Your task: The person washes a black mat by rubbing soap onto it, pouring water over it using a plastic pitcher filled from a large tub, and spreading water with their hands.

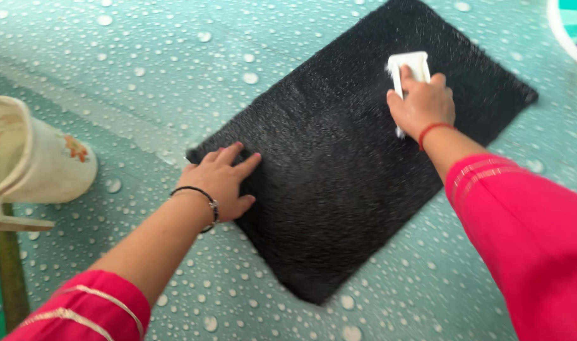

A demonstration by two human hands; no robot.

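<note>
Black shaggy mat (358, 158) lying flat and at a slant on a teal surface (143, 82) patterned with pale droplet-like dots, spanning from the near middle to the far right. Left hand (222, 183) pressed palm-down, released with fingers spread, on the mat's left corner, a dark bangle (203, 199) around the wrist. Right hand (422, 104) clenched around a white brush (408, 69), its head touching the pile toward the mat's far right end; red thread (434, 131) tied around that wrist. Pink sleeves (528, 233) with pale trim on both arms. Cream plastic container (39, 158) with a small floral mark lying tipped on its side at the left edge, well apart from the mat. Rim of a white round object (569, 38) with coloured stripes in the far right corner.
</note>
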